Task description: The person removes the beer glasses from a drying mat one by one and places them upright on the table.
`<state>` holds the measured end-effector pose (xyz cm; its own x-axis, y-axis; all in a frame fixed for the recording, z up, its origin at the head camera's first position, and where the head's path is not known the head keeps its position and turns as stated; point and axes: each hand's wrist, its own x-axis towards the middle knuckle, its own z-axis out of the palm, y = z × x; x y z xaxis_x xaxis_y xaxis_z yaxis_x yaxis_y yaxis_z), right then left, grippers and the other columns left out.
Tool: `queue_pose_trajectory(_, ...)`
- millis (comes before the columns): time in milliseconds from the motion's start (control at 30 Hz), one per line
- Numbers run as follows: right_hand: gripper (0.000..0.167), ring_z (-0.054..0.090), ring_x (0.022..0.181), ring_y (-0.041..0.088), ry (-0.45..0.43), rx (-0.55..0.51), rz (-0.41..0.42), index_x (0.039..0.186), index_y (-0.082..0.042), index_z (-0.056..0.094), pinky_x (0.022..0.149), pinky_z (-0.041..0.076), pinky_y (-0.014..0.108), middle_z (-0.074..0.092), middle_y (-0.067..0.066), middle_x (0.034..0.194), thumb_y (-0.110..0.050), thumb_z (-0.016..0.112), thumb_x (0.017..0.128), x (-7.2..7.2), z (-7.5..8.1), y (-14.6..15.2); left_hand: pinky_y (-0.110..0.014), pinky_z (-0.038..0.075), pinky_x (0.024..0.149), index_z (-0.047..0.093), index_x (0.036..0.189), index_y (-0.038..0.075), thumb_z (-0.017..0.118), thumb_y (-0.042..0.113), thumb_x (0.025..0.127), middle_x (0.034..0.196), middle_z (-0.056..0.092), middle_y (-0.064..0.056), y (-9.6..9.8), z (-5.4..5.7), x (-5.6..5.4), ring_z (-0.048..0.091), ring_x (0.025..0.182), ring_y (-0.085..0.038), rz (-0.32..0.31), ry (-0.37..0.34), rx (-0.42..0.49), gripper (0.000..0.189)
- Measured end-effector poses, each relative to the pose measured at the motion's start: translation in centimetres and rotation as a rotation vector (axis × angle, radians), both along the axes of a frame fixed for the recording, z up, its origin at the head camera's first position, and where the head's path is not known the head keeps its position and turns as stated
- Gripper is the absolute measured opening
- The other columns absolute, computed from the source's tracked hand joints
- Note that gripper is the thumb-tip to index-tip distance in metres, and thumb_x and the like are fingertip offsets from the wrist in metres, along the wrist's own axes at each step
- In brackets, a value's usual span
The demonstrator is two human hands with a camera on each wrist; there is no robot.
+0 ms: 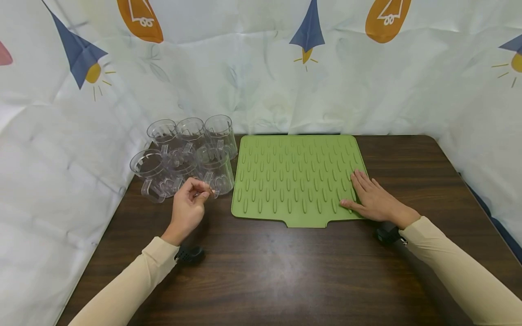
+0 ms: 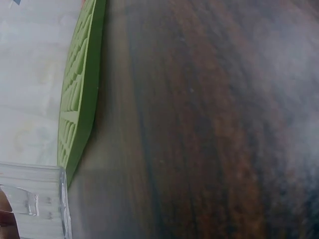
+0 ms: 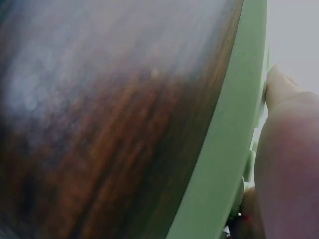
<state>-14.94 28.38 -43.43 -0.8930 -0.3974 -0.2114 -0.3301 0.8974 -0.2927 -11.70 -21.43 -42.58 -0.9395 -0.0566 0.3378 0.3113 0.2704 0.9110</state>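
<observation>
Several clear mugs stand upright in two rows at the table's left. With curled fingers and thumb, my left hand (image 1: 189, 206) pinches the handle of the front right clear mug (image 1: 223, 174), which stands beside the green mat. In the left wrist view the clear mug (image 2: 47, 201) shows at the lower left, fingertips by its handle. My right hand (image 1: 373, 199) rests flat, fingers spread, on the right edge of the green drying mat (image 1: 302, 220). In the right wrist view the mat's side (image 3: 219, 149) runs beneath the thumb (image 3: 284, 129).
The dark wooden table (image 1: 261, 276) extends in front of the mat and to its right. Behind it hangs a white printed cloth (image 1: 261, 90), close to the back mugs (image 1: 220, 124) and the mat's far edge. More cloth hangs along the left side.
</observation>
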Motion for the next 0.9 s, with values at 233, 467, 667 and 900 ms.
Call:
queue_pose_trajectory(233,0.098,0.005,0.16,0.051,0.002,0.005,0.003,0.162,0.008,0.009,0.127,0.01,0.073,0.001,0.032,0.171,-0.059,0.051,0.104,0.0,-0.1,0.1,-0.016,0.06,0.081,0.054,0.099,-0.013,0.057,-0.021,0.092,0.095,0.063,-0.005,0.0,-0.5,0.0,0.069,0.085,-0.001,0.004,0.008,-0.042,0.012)
queue_pose_trajectory(467,0.098,0.005,0.16,0.051,0.01,0.011,0.0,0.162,0.009,0.009,0.127,0.011,0.072,0.001,0.033,0.171,-0.059,0.051,0.104,0.1,-0.1,0.1,-0.014,0.06,0.084,0.055,0.1,-0.012,0.058,-0.018,0.094,0.099,0.064,-0.021,-0.1,-0.7,-0.1,0.069,0.087,0.002,-0.026,0.008,-0.054,0.009)
queue_pose_trajectory(667,0.098,0.005,0.16,0.05,0.012,0.015,0.0,0.162,0.008,0.009,0.127,0.012,0.072,0.001,0.032,0.171,-0.059,0.05,0.104,0.1,-0.2,0.2,-0.011,0.059,0.086,0.057,0.101,-0.011,0.058,-0.017,0.095,0.102,0.065,-0.026,-0.6,-1.1,-0.1,0.068,0.091,0.005,-0.065,0.011,-0.089,0.008)
queue_pose_trajectory(900,0.097,0.006,0.16,0.051,0.023,0.016,0.008,0.162,0.009,0.01,0.127,0.011,0.072,0.002,0.033,0.171,-0.058,0.05,0.104,0.1,-0.3,0.1,-0.011,0.059,0.085,0.062,0.104,-0.004,0.063,-0.011,0.096,0.102,0.068,-0.022,-1.4,-1.6,-0.1,0.071,0.092,0.0,-0.068,0.022,-0.156,0.01)
